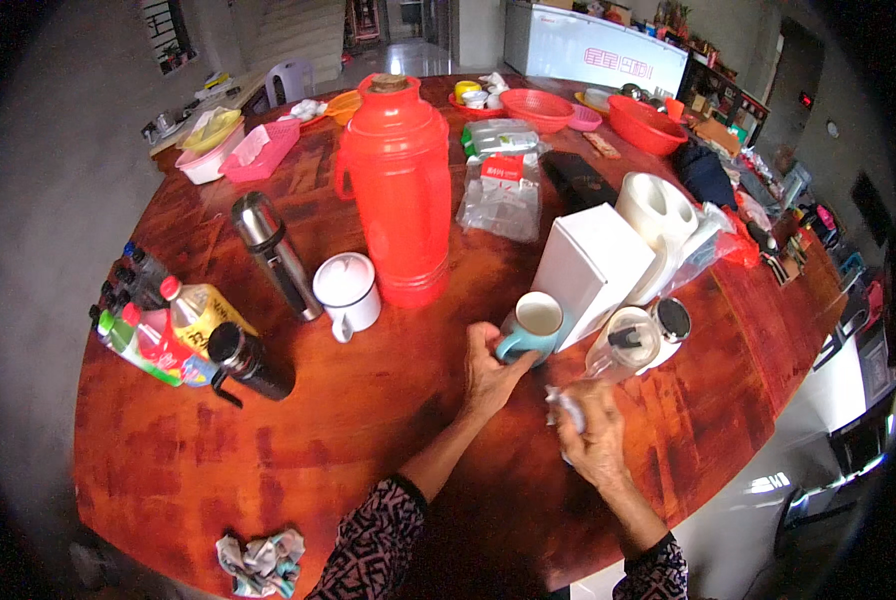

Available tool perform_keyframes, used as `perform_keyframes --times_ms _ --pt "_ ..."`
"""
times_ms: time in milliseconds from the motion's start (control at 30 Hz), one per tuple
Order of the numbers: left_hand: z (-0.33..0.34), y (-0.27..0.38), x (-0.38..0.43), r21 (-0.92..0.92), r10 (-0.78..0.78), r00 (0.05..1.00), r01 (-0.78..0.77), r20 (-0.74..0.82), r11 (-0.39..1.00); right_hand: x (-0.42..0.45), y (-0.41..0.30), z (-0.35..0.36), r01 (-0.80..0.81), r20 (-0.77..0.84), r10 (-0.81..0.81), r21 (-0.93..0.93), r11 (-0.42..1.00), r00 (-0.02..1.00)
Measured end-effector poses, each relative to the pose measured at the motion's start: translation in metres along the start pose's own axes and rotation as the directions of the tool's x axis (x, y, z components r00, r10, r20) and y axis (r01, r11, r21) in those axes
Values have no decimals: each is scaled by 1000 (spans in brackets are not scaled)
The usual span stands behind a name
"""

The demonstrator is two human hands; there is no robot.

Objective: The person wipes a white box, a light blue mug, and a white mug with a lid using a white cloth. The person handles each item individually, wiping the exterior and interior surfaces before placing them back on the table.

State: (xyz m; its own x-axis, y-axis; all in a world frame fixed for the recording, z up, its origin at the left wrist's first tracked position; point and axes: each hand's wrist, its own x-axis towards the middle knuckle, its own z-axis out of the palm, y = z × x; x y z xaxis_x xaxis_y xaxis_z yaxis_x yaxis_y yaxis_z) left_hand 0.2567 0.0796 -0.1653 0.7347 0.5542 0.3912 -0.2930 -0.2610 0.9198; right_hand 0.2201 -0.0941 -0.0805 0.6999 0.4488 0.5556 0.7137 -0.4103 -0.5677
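My left hand [493, 375] grips a light blue ceramic mug [535, 330], upright beside a white cardboard box [594, 262]. To its right, my right hand [594, 431] is closed on a crumpled white cloth or tissue [568, 412], partly hidden by the fingers and blurred. Just beyond that hand stand a clear lidded cup [624, 345] and a white cup with a dark lid [671, 322]. A white enamel mug with a lid [346, 289] stands left of the tall red thermos flask [399, 195]. A crumpled patterned cloth [262, 562] lies at the near left edge.
The round wooden table [343, 442] also bears a steel vacuum flask [275, 255], a black tumbler [249, 360], several drink bottles [192, 307], clear plastic packaging [499, 195], white cylindrical containers [654, 214] and red plastic baskets [646, 126] along the far side.
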Motion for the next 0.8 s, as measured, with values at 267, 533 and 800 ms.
perform_keyframes --times_ms 267,533,800 --pt "-89 -8 31 447 336 748 -59 -572 893 -44 20 34 76 178 -40 -196 978 983" --pt "-177 -34 60 290 -173 850 351 -498 890 -59 33 45 116 180 -71 -256 960 981" --pt "-195 -48 64 -72 -305 938 297 -165 952 -59 28 46 118 133 -87 -248 961 987"
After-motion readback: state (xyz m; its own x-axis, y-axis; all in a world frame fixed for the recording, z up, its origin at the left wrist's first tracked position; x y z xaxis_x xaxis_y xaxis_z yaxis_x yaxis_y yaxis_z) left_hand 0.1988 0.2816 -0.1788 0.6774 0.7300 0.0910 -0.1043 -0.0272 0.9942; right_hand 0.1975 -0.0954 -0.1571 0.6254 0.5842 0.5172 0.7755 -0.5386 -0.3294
